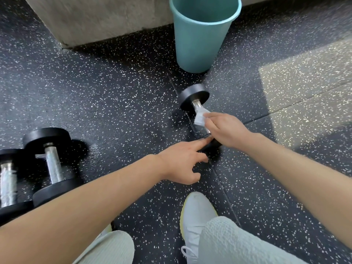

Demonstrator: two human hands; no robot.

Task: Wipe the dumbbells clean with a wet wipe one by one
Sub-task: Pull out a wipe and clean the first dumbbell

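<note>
A black dumbbell (194, 96) with a chrome handle lies on the speckled floor, its far head toward the bin. My right hand (224, 128) pinches a white wet wipe (201, 116) against the handle. My left hand (182, 161) reaches out with its forefinger straight, touching the dumbbell's near head (211, 144), which is mostly hidden by both hands. Two more black dumbbells (51, 162) lie side by side at the left edge.
A teal plastic bin (202, 35) stands just beyond the dumbbell, next to a concrete block (99, 18). My white shoe (198, 212) and pale trouser legs fill the bottom. A patch of sunlight (308, 79) falls on the floor at right.
</note>
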